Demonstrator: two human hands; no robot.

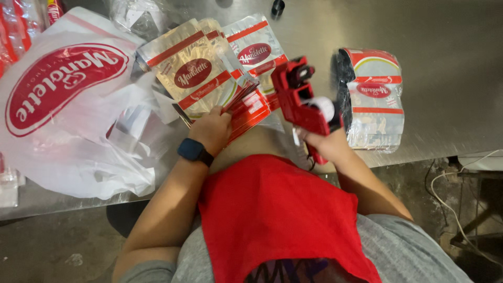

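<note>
My right hand (326, 142) grips a red hand-held label gun (299, 97) with a white label roll, held above the steel table's front edge. My left hand (212, 128), with a dark watch on the wrist, presses on a fanned stack of flat foil pouches (246, 105) with red bands and an oval red emblem. More of the same pouches (194, 71) lie spread just beyond the stack, partly overlapping each other. The gun's nose points toward the stack, a short gap to its right.
A large white plastic bag (68, 105) with a red oval emblem covers the table's left side. A bundled pack of silver and red pouches (374, 97) lies at the right. Bare steel table (456, 63) spreads beyond it. Cables (456, 199) hang below right. A red apron covers my lap.
</note>
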